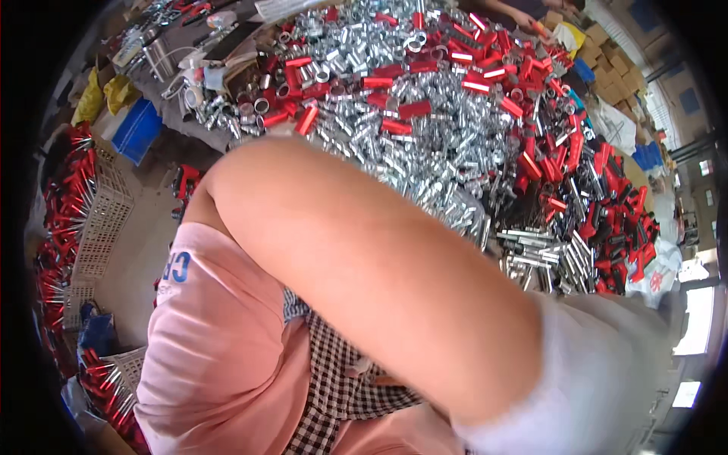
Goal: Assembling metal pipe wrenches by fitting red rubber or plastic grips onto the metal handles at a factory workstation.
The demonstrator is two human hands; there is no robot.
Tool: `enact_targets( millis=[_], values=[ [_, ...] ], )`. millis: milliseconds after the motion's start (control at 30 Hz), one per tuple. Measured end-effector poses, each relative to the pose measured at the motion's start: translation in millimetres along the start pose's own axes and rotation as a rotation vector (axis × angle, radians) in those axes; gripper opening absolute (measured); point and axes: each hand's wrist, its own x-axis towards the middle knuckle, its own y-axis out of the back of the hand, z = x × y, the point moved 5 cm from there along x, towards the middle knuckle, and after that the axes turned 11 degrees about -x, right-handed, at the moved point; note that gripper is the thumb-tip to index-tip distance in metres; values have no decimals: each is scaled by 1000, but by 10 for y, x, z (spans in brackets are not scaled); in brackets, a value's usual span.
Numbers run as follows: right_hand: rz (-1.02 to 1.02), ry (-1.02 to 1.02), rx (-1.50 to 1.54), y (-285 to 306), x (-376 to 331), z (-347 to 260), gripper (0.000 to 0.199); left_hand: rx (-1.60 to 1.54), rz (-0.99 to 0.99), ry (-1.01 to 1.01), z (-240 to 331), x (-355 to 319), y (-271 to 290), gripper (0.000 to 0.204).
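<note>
My left arm [364, 265] is bent with its elbow toward the heap and crosses close in front of the view to the lower right. A pink short sleeve [220, 311] covers its upper part. Its far end goes into a blurred whitish glove or sleeve cover [591, 371], so the fingers of my left hand do not show and what they hold cannot be made out. No clear part of my right hand is seen. Beyond the arm lies a big heap of silvery metal fittings [455, 129], mixed with red tubular pieces [415, 109].
White plastic baskets [102, 220] of red-handled tools with metal shafts stand at the left, near a blue bin [138, 130]. Metal rods [531, 254] and red-and-black tool parts [626, 220] lie at the right. Another person's arm [512, 14] reaches in at the far side. Cardboard boxes [610, 72] stand behind.
</note>
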Motion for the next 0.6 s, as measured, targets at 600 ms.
enact_targets(
  millis=[600],
  values=[
    [-319,-813,648,-20,-161,154,34,727,128,361,-1483,579,2469,29]
  ],
)
